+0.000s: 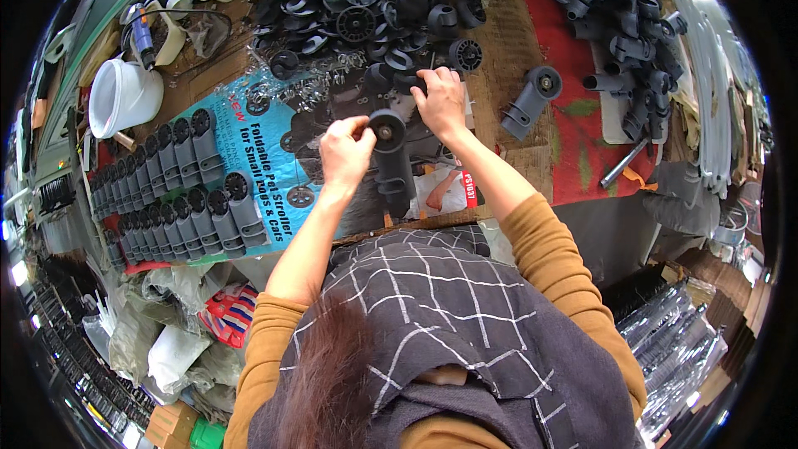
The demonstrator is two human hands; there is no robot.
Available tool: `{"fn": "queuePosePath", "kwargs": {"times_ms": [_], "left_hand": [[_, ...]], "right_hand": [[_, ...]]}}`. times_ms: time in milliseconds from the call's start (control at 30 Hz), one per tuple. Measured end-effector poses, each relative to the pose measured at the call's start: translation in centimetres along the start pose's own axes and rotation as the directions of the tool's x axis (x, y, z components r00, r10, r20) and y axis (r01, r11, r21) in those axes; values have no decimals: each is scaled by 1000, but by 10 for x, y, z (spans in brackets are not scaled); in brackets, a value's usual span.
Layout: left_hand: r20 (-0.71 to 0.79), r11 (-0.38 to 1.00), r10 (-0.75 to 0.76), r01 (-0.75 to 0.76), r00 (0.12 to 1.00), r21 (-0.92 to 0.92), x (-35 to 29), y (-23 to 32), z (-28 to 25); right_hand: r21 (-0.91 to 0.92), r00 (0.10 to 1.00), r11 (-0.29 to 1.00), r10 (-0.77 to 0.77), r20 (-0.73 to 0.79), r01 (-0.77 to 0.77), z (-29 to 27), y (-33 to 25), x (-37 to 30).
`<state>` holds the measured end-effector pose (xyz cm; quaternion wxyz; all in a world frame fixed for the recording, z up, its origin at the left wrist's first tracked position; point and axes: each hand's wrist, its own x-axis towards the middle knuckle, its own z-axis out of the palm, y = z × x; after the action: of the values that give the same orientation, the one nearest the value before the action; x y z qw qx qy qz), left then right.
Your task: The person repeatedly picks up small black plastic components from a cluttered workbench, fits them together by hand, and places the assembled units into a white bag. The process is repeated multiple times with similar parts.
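Observation:
In front of me a dark grey plastic tube fitting [394, 179] lies with its round head, which has a metal-looking centre, pointing away from me. My left hand [345, 154] is closed at the left edge of that head, thumb and fingertips pinched together. What sits between the fingertips is too small to make out. Farther off and to the right, my right hand [442, 104] reaches to the near edge of the heap, its thumb and forefinger around a black curved plastic cover [406, 83]. Small clear and metal pieces [312, 87] are scattered left of it.
A heap of black curved covers [332, 8] fills the far middle. Rows of fittings [195, 216] stand at left on blue printed sheeting [278, 191], near a white bucket [125, 98] and a power tool [143, 37]. Another fitting [529, 104] and piled grey tubes [636, 58] lie right.

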<state>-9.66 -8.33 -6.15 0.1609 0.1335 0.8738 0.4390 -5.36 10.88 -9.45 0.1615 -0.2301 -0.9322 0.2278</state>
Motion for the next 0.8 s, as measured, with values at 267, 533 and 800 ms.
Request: {"fn": "queuePosePath", "kwargs": {"times_ms": [267, 533, 800], "left_hand": [[121, 993, -30, 43, 992, -106, -14, 16, -13], [361, 511, -335, 490, 870, -707, -41, 26, -23], [345, 873, 46, 130, 938, -469, -45, 17, -31]], "right_hand": [[93, 999, 995, -45, -16, 46, -35, -28, -27], [562, 729, 466, 399, 556, -684, -63, -68, -91], [561, 810, 641, 170, 562, -524, -68, -64, -95]]}}
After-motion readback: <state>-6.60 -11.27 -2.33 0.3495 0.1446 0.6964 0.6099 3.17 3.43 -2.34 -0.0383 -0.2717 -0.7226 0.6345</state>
